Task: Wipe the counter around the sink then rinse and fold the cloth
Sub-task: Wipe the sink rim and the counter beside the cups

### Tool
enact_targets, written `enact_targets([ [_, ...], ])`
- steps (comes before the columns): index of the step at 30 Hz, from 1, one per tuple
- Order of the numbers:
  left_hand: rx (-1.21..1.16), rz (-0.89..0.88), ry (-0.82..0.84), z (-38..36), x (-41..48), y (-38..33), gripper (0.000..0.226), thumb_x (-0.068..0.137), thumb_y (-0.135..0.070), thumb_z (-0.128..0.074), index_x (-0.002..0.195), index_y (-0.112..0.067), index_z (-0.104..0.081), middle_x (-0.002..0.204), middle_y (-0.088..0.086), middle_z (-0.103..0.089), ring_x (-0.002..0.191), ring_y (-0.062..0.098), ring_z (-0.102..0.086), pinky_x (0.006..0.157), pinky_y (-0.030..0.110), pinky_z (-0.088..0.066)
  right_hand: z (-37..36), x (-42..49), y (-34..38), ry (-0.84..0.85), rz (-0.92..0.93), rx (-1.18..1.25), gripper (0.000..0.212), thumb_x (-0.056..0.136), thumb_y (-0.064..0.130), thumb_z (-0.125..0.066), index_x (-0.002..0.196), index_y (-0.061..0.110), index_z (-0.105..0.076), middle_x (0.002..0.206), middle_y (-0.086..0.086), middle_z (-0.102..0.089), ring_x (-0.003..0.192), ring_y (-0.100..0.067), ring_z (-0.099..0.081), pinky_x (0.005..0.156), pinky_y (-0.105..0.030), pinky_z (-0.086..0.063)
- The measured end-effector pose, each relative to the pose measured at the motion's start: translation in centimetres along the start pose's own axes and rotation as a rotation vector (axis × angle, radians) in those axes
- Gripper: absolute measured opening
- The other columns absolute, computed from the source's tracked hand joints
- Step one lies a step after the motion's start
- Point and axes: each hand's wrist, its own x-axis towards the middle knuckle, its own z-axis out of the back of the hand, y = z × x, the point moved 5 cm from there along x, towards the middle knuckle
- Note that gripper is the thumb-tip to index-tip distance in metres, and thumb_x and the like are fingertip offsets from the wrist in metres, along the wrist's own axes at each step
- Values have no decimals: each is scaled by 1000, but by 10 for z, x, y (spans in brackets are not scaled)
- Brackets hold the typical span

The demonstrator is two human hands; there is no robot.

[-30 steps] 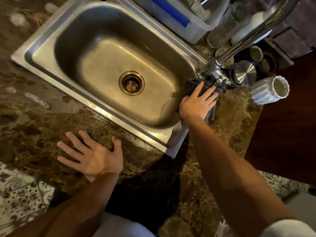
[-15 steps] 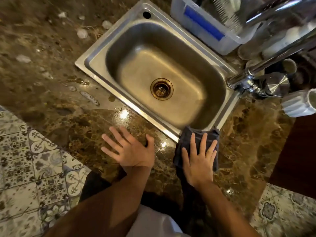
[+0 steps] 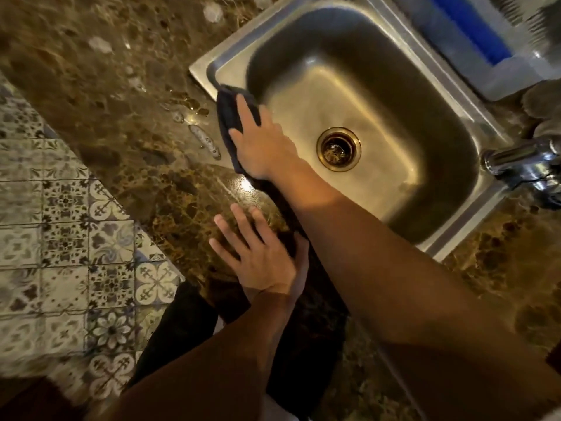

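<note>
1. The right hand [image 3: 261,148] lies flat with straight fingers, pressing the dark cloth [image 3: 227,117] onto the front rim of the sink [image 3: 202,66], close to its left corner.
2. The left hand [image 3: 261,261] rests flat, fingers spread, on the desk [image 3: 91,86] near its front edge.
3. Water drops [image 3: 202,137] lie on bare desk just left of the cloth.
4. The tap [image 3: 522,162] stands at the sink's right edge, well apart from both hands.

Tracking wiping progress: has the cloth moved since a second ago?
Yes. Under the right hand, the cloth went from the faucet along the rim of the sink to the opposite corner.
</note>
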Motion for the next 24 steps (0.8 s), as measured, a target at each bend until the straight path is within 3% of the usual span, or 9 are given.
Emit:
enact_targets([
  [3, -40, -71, -84, -5, 11, 5, 42, 111, -21, -20, 127, -9, -57, 135, 21, -62, 118, 43, -64, 79, 63, -57, 7, 33, 24, 13, -41, 17, 63, 106, 48, -26, 160, 32, 3, 167, -18, 4, 146, -43, -24, 117, -52, -26],
  [5, -187, 8, -25, -3, 14, 10, 46, 110, -23, -20, 126, -9, -60, 135, 21, -63, 119, 44, -63, 83, 64, -56, 9, 33, 24, 3, -57, 29, 62, 106, 50, -25, 160, 35, 1, 167, -16, 5, 147, -41, -22, 117, -51, -25],
  [8, -40, -68, -158, -4, 7, 11, 32, 107, -21, -39, 133, -13, -55, 143, 18, -57, 127, 43, -58, 94, 59, -53, 3, 7, 6, -39, -7, 54, 59, 104, 51, -26, 159, 39, -7, 165, -10, -16, 142, -37, -32, 113, -51, -31],
  [10, 89, -53, -152, 1, 0, 9, 43, 103, -29, -40, 138, -9, -55, 149, 22, -50, 139, 48, -44, 109, 66, -38, -1, -23, -19, -39, -12, 67, 59, 103, 52, -27, 158, 41, -9, 159, -10, -29, 136, -37, -39, 109, -52, -36],
  [12, 207, -81, -49, 5, -12, -1, 73, 90, -50, -45, 146, -4, -46, 159, 24, -34, 149, 50, -22, 119, 68, -15, -5, -64, -49, -15, -34, 49, 58, 104, 52, -27, 158, 40, -9, 152, -13, -39, 130, -38, -44, 106, -52, -39],
  [15, 249, -128, 56, 6, -17, -6, 93, 82, -63, -43, 154, -4, -32, 166, 22, -17, 153, 48, -5, 119, 68, -6, -14, -132, -92, -12, -76, 22, 60, 102, 53, -24, 159, 37, -13, 145, -14, -45, 125, -37, -48, 104, -50, -41],
  [18, 242, -106, 136, 9, -14, -4, 96, 83, -65, -41, 156, -6, -26, 168, 20, -9, 153, 46, 2, 120, 67, -3, -18, -181, -121, -49, -138, -39, 62, 101, 51, -20, 159, 32, -17, 148, -15, -44, 126, -38, -48, 107, -49, -39],
  [20, 231, -117, 171, 10, -16, -6, 94, 84, -63, -42, 157, -6, -25, 168, 20, -8, 153, 46, 3, 120, 67, -3, -21, -203, -127, -76, -173, -128, 60, 103, 50, -19, 160, 33, -14, 156, -14, -36, 137, -39, -39, 114, -48, -30],
  [24, 187, -126, 207, 15, -14, -5, 87, 87, -58, -46, 157, -11, -28, 167, 20, -10, 153, 46, 3, 120, 67, -1, -46, -244, -118, -58, -273, -230, 57, 104, 54, -11, 157, 44, 11, 169, -8, 12, 154, -36, 11, 125, -53, 2],
])
